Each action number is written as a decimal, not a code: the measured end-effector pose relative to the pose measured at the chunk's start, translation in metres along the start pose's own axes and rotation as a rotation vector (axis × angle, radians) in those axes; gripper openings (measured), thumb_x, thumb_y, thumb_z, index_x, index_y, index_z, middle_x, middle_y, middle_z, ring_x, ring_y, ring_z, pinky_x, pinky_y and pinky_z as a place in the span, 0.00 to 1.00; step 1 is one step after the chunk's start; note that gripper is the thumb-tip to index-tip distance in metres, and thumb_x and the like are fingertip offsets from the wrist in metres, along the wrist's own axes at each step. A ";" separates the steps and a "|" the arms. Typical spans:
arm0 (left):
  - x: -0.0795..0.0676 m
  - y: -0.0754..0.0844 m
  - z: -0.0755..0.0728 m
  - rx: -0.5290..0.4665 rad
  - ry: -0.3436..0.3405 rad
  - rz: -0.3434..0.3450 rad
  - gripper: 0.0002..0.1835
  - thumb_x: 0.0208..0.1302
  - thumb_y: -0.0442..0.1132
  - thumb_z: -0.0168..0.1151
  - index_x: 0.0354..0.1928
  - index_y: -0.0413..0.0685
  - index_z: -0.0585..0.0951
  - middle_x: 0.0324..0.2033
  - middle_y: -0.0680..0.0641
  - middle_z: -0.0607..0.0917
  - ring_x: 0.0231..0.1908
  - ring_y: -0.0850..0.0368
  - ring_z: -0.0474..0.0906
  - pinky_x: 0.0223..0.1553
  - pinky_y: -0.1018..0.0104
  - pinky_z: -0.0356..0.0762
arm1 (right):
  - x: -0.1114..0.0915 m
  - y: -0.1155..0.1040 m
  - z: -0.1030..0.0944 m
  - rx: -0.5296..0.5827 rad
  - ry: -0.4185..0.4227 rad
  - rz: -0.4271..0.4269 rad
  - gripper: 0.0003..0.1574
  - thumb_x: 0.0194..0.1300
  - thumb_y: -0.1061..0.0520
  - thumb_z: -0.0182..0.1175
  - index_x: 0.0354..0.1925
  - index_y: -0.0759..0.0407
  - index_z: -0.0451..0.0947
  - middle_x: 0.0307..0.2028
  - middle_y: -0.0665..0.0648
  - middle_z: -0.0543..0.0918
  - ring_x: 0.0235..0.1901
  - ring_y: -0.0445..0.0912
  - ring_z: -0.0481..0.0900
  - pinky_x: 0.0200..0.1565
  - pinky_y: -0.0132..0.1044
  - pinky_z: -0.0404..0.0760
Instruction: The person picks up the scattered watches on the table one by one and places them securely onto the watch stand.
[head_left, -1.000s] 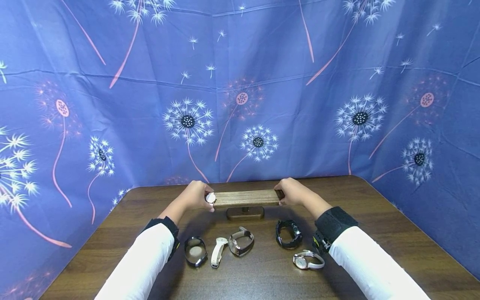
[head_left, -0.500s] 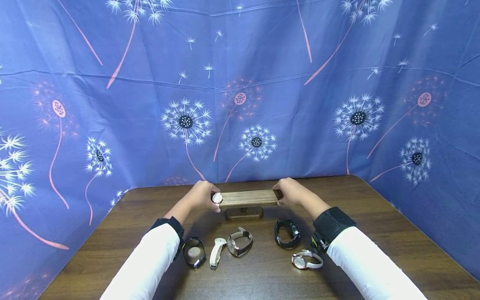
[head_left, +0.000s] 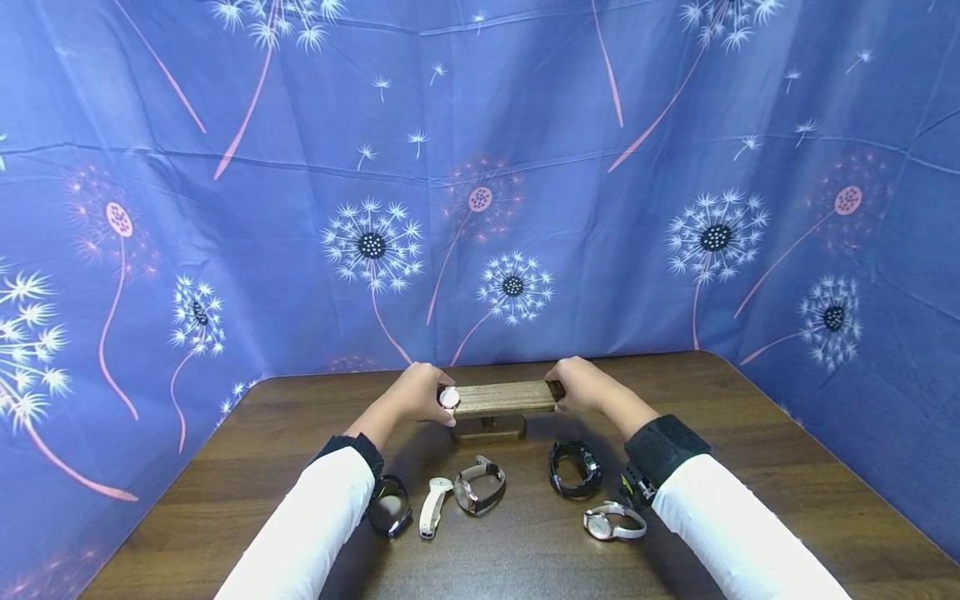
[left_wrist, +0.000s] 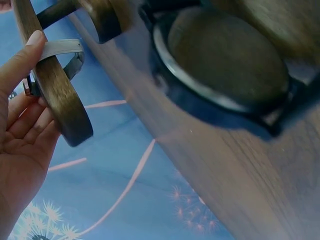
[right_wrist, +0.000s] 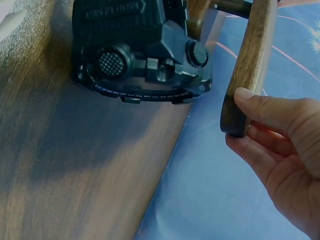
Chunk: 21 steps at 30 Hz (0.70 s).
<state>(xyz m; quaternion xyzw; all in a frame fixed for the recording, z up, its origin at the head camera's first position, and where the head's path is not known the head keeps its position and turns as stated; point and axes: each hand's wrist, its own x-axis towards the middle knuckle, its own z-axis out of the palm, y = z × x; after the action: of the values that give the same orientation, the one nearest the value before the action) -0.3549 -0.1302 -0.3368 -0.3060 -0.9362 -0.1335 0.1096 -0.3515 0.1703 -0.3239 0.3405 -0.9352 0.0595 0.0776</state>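
Observation:
A wooden watch stand stands at the table's middle, its crossbar [head_left: 502, 397] above a rounded base [head_left: 487, 429]. My left hand [head_left: 420, 396] pinches a light-strapped wristwatch [head_left: 450, 398] at the bar's left part. In the left wrist view its pale strap [left_wrist: 62, 47] loops round the bar, with the thumb on it and the bar's rounded end sticking out past the hand. My right hand [head_left: 581, 383] grips the opposite end of the bar, thumb on one side and fingers underneath. The right wrist view shows that dark end [right_wrist: 234, 117] between them.
Nearer on the wooden table [head_left: 525, 558] lie a black watch [head_left: 392, 506] partly behind my left sleeve, a white watch [head_left: 435, 507], a brown-strapped watch [head_left: 477, 485], a chunky black watch [head_left: 573, 468] and a small white-strapped watch [head_left: 612, 521]. A blue dandelion curtain [head_left: 600, 250] hangs behind.
My left hand has slid to the right along the bar with the light-strapped wristwatch, toward the middle. My right hand has stayed on its end of the bar.

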 end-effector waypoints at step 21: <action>0.021 0.029 0.009 -0.035 -0.042 -0.025 0.32 0.33 0.49 0.76 0.44 0.41 0.80 0.40 0.48 0.83 0.42 0.54 0.77 0.45 0.63 0.75 | 0.000 0.001 0.001 0.005 0.020 -0.021 0.21 0.38 0.61 0.70 0.36 0.64 0.79 0.24 0.49 0.77 0.25 0.42 0.72 0.29 0.36 0.74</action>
<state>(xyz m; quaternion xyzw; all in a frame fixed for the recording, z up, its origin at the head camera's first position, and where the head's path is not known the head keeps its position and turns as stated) -0.3548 -0.0931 -0.3342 -0.2989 -0.9396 -0.1446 0.0827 -0.3518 0.1706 -0.3254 0.3498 -0.9306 0.0645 0.0867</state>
